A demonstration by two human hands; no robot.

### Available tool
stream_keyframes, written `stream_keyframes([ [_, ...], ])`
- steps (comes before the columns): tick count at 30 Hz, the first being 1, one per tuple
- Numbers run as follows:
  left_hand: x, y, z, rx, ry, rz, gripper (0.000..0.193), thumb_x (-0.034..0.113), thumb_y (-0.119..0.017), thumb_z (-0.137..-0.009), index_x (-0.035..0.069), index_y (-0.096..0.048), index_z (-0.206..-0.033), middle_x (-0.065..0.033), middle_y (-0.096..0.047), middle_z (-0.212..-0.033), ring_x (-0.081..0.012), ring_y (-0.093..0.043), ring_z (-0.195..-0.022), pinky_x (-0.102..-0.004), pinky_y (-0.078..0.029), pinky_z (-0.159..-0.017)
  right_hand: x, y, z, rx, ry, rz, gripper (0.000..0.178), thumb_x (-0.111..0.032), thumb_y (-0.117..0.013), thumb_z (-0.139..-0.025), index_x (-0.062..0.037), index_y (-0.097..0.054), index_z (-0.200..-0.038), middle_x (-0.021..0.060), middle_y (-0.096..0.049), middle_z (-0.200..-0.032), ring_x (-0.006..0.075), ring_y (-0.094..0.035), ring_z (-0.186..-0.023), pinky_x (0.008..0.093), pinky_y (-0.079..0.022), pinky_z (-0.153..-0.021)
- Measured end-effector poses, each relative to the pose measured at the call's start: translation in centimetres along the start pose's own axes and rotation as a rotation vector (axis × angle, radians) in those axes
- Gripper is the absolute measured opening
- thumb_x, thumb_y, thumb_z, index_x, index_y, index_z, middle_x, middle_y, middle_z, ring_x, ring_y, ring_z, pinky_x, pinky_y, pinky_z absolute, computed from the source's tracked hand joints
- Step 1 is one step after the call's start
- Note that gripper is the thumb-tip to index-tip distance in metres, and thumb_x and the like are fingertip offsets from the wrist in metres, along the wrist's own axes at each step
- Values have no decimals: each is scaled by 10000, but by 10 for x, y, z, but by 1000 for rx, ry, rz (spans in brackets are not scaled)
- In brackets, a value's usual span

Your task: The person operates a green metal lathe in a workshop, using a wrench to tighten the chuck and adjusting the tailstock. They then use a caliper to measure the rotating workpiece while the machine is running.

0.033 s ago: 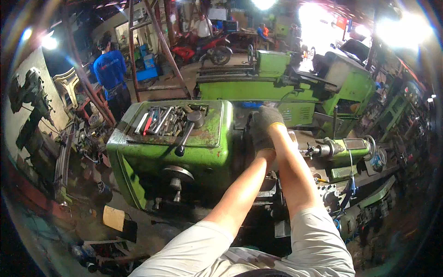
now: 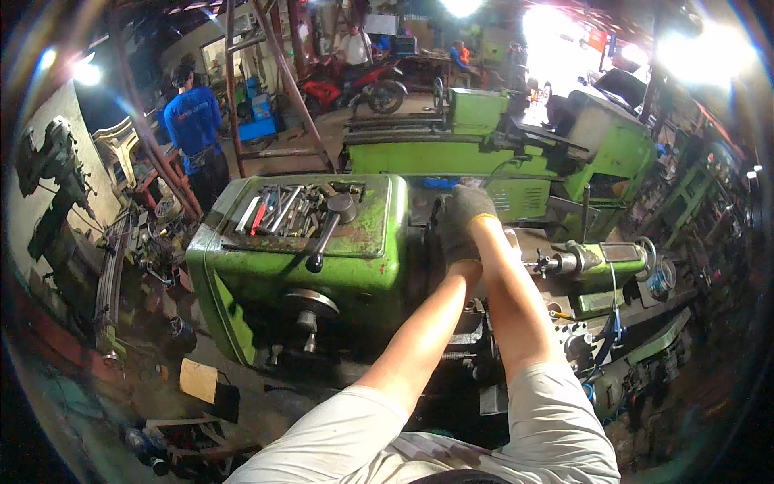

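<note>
My two hands wear dark grey work gloves and reach together to the spindle end of a green lathe (image 2: 379,282). My right hand (image 2: 474,205) is foremost, its back toward me and its fingers curled closed; what they hold is hidden. Close against it on the left is my left hand (image 2: 454,240), partly covered, its fingers out of sight. The dark round part beside the headstock is mostly hidden behind the gloves. To the right of my wrists, the tailstock (image 2: 605,270) points toward them with a chuck (image 2: 551,262) on its end.
Wrenches and small tools (image 2: 278,210) lie on the headstock beside a black-knobbed lever (image 2: 330,230). A tool post (image 2: 574,343) stands right of my forearms. Behind is another green lathe (image 2: 451,159). A person in blue (image 2: 192,121) stands far left near a ladder (image 2: 284,77).
</note>
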State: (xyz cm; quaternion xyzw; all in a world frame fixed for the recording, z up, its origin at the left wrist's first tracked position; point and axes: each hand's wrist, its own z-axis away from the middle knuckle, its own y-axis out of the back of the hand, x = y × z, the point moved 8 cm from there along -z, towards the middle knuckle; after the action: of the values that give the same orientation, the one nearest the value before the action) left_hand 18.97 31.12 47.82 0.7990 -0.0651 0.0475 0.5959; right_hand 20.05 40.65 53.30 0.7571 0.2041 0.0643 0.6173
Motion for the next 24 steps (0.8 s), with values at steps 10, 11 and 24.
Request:
stream_keyframes([
  [10,4,-5,-21,0,8,-18,426,430,-514,-1022,190,-555,-1372,-67,-576,-1395,-258,-539,-1285,-414,-450,-1056,50,-45,-29,15,-127,-88,522,-476,-614,-954,-103,-709,-1308,275,-613,-1382,448,-562,-1312,506,-449,-1125],
  [11,1,-5,-22,0,18,-25,421,428,-513,-1024,190,-557,-1369,-65,-578,-1393,-256,-540,-1284,-411,-450,-1055,43,-42,-28,22,-119,-103,532,-487,-608,-957,-108,-704,-1318,278,-605,-1395,449,-560,-1316,506,-446,-1129],
  [24,2,-12,-40,25,60,-77,364,395,-491,-1046,200,-574,-1342,-46,-602,-1366,-230,-555,-1271,-384,-458,-1051,34,-30,-13,43,-138,-230,531,-448,-612,-934,-109,-672,-1337,315,-540,-1452,477,-510,-1368,511,-422,-1155],
])
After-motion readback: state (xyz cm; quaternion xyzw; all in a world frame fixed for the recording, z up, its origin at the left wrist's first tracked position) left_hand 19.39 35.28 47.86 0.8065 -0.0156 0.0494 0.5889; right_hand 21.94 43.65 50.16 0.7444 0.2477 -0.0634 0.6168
